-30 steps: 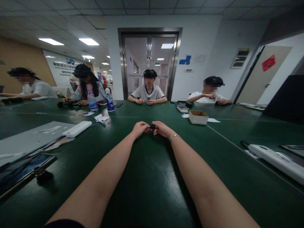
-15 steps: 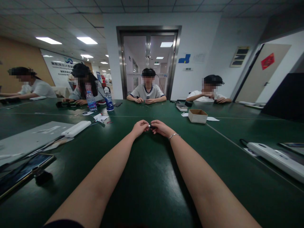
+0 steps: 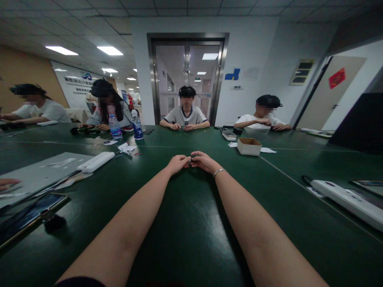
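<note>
Both my arms stretch out over a dark green table. My left hand and my right hand meet fingertip to fingertip far out in the middle. Between the fingers sits a small dark object, pinched from both sides and mostly hidden by the fingers. A thin silver bracelet circles my right wrist.
A small cardboard box stands beyond my right hand. White power strips lie at left and right. A tablet lies near left, two water bottles farther back. Several other people sit around the table; a fingertip shows at the left edge.
My hands have closed in on each other, hiding more of the small dark object. A fingertip has appeared at the left edge. The view has shifted slightly.
</note>
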Demonstrator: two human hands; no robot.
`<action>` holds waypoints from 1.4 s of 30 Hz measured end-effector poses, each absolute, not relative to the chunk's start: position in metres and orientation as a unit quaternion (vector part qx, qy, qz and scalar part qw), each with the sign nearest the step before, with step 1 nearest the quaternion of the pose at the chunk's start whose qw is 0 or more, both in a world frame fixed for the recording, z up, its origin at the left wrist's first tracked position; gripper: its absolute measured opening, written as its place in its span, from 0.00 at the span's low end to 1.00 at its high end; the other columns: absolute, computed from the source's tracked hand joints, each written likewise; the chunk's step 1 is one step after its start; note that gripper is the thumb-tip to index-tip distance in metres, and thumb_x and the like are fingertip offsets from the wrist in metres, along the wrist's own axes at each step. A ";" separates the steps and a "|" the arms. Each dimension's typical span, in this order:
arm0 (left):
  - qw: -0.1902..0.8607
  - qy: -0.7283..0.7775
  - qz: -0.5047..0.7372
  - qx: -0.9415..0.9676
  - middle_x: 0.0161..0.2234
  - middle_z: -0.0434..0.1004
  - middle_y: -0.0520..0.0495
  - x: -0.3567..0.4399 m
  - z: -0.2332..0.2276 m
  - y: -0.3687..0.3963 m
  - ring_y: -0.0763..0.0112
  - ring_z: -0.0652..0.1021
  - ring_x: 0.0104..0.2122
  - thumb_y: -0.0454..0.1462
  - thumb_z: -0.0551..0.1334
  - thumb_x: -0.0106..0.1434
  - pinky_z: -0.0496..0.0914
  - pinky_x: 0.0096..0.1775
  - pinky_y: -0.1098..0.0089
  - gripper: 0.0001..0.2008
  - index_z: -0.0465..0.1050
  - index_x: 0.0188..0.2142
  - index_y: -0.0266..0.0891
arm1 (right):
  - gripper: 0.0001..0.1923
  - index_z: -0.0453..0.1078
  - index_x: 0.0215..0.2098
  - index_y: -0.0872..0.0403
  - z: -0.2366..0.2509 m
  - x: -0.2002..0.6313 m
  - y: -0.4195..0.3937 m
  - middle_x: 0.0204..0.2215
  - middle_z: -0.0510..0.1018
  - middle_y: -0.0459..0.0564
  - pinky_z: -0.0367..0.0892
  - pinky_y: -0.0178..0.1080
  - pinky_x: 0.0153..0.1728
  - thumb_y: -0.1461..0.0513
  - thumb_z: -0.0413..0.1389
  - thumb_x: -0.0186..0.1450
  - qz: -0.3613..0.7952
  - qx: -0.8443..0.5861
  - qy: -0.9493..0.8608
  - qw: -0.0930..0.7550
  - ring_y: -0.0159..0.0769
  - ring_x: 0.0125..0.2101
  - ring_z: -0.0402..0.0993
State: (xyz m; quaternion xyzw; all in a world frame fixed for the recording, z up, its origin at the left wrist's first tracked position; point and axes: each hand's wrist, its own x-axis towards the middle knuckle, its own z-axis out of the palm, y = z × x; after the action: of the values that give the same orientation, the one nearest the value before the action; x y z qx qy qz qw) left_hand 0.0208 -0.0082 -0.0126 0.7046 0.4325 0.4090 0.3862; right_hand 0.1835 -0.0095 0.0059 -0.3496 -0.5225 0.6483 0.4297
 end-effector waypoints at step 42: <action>0.267 0.440 0.465 0.720 0.21 0.67 0.54 0.016 -0.018 -0.006 0.75 0.70 0.22 0.47 0.54 0.58 0.64 0.26 0.74 0.16 0.66 0.39 0.39 | 0.14 0.67 0.37 0.57 -0.006 0.181 0.003 0.23 0.71 0.43 0.60 0.25 0.12 0.69 0.59 0.52 0.551 -0.337 -0.640 0.417 0.23 0.16 0.64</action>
State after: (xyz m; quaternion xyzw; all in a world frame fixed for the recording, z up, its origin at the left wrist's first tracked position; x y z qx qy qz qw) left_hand 0.0156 -0.0065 -0.0181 0.7200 0.4404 0.4651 0.2670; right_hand 0.1810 0.0028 -0.0056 -0.3371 -0.6395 0.5511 0.4168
